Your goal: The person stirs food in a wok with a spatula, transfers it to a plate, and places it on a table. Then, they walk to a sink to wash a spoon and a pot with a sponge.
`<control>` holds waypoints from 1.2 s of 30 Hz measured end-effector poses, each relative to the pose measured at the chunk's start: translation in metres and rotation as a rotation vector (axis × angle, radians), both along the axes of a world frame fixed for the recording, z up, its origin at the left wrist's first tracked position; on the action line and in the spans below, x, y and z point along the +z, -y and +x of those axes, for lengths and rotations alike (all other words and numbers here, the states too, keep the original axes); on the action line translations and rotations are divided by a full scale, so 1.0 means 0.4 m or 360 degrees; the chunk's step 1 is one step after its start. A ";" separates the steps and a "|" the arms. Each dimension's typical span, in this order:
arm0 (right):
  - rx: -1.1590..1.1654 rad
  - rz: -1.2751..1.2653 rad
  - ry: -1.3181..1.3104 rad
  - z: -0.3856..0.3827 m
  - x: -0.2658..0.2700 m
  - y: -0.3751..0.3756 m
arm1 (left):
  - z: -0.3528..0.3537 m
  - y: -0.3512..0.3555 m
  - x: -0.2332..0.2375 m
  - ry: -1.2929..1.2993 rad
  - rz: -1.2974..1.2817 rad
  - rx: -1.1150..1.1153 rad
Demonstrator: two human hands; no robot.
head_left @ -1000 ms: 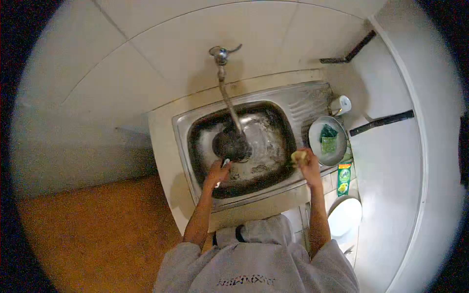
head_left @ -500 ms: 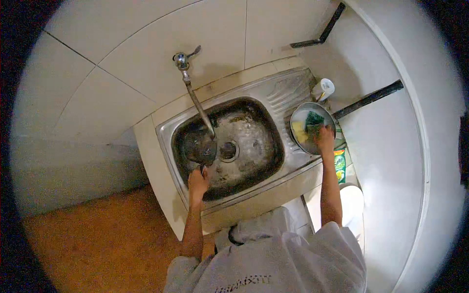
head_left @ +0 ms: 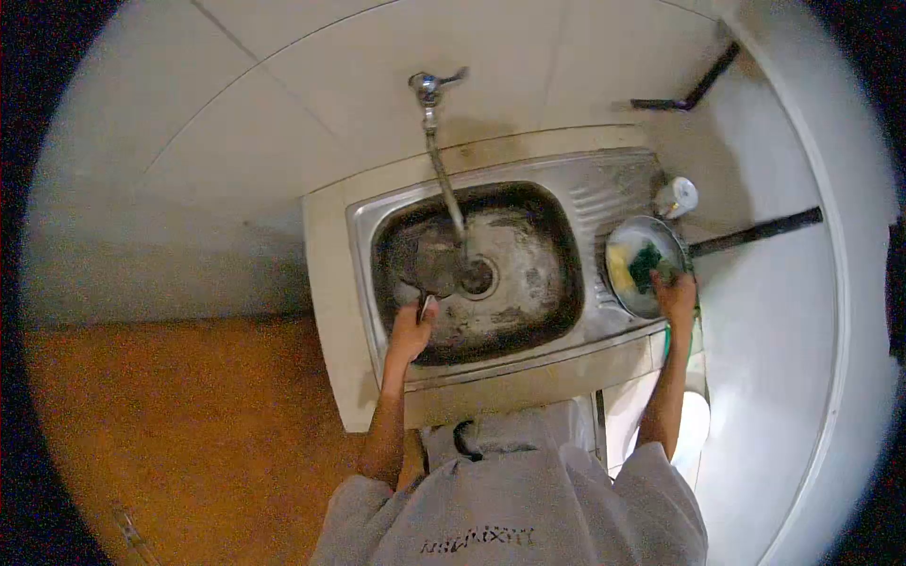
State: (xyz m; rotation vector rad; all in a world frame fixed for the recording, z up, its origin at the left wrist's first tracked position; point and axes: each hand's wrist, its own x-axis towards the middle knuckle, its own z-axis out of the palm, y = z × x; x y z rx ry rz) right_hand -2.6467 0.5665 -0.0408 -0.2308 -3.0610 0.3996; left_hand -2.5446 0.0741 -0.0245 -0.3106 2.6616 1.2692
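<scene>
My left hand (head_left: 411, 332) is closed around the handle of a dark, round-bodied pan (head_left: 432, 264), which sits tilted in the left part of the steel sink (head_left: 528, 330), close to the faucet's spout. Over on the drainboard, a shallow round metal bowl (head_left: 630, 234) holds a green scouring pad (head_left: 645, 264) and a yellow sponge (head_left: 618, 268). My right hand (head_left: 676, 294) reaches over the bowl's right rim, its fingers bent onto the lower edge of the scouring pad. The fingertips are partly blurred.
A wall faucet (head_left: 429, 90) with a long spout (head_left: 444, 179) hangs over the sink. Behind the bowl stands a white cup (head_left: 677, 196). Black brackets (head_left: 755, 232) are fixed along the right wall. A ribbed drainboard (head_left: 604, 189) adjoins the sink.
The whole scene has shifted right in view as my head turned. My left hand still grips the pan in the sink, and my right hand stays at the scouring pad.
</scene>
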 end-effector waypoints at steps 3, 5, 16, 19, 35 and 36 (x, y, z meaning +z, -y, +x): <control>-0.0076 -0.0562 -0.0178 0.001 0.058 0.043 | 0.028 -0.007 -0.007 0.0189 0.0178 0.0252; -0.0077 -0.1189 -0.0221 0.007 0.033 0.082 | 0.038 0.043 -0.146 0.0248 0.0675 0.0194; 0.1160 -0.1280 0.0199 0.058 -0.068 0.712 | 0.042 -0.095 0.040 0.0702 -0.0032 0.0083; 0.1242 -0.0784 0.0348 0.027 -0.127 0.783 | 0.120 -0.051 -0.243 -0.0213 -0.0502 -0.0209; 0.1040 -0.0769 0.0761 0.075 -0.458 0.770 | 0.017 -0.066 -0.274 0.0169 -0.0187 -0.0182; 0.1230 -0.0803 0.0675 0.076 -0.456 0.769 | 0.012 -0.053 -0.278 0.0099 -0.0278 -0.0258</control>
